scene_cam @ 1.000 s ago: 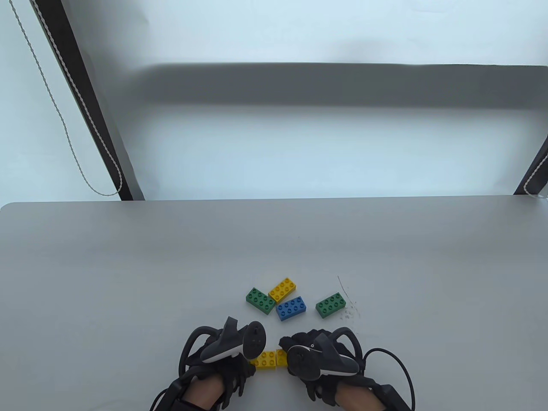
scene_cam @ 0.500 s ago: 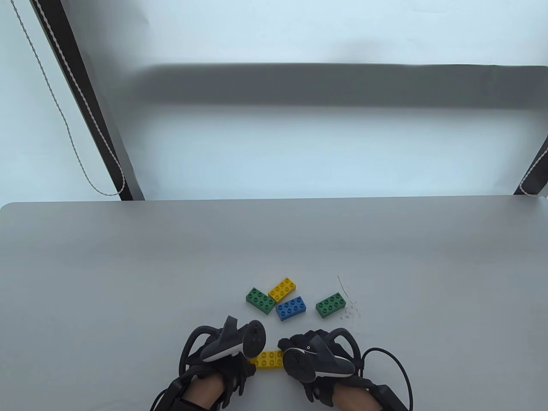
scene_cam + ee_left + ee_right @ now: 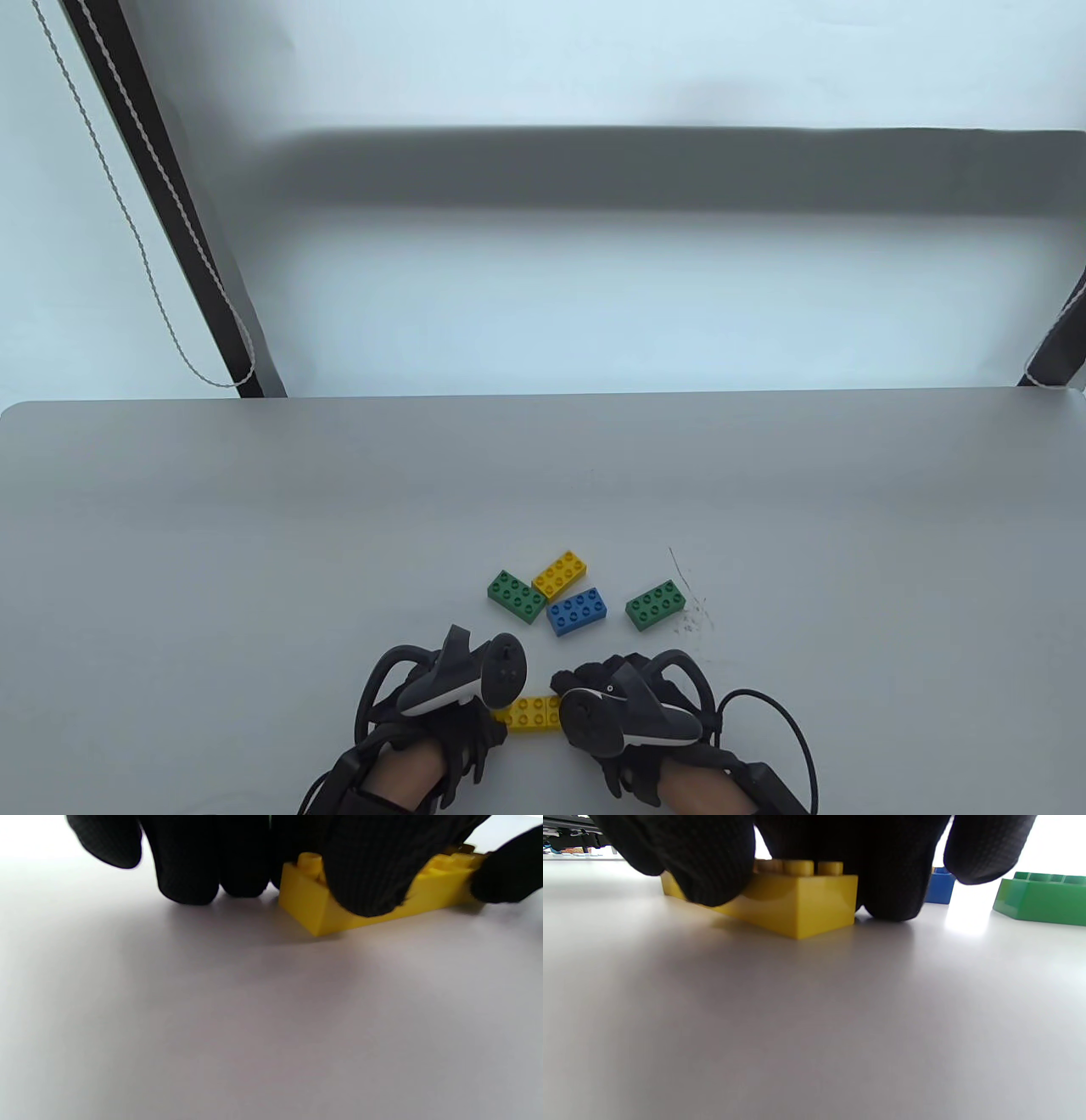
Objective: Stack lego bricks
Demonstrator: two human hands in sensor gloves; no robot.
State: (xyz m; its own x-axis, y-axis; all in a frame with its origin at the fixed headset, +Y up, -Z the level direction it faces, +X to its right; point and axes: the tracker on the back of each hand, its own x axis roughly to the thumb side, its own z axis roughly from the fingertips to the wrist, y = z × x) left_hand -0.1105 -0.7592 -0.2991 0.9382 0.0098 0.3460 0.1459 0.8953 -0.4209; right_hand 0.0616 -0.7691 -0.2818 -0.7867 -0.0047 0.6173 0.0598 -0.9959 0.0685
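Note:
A yellow brick [image 3: 530,713] lies flat on the table near the front edge, between my two hands. My left hand [image 3: 492,717] grips its left end; in the left wrist view the thumb [image 3: 365,870] lies over the front of the brick [image 3: 322,908] and the other fingers sit behind it. My right hand [image 3: 567,709] grips its right end; in the right wrist view the thumb [image 3: 704,870] is on the front of the brick [image 3: 806,904] and a finger stands behind it. The trackers hide most of both grips in the table view.
Beyond the hands lie a green brick [image 3: 516,596], a yellow brick [image 3: 560,575], a blue brick [image 3: 578,611] and, apart to the right, another green brick [image 3: 655,605]. Scratch marks [image 3: 694,613] lie beside that one. The grey table [image 3: 212,552] stretches back to its far edge.
My right hand has shifted slightly left and covers more of the yellow brick's right end. The left hand and the loose bricks have not moved.

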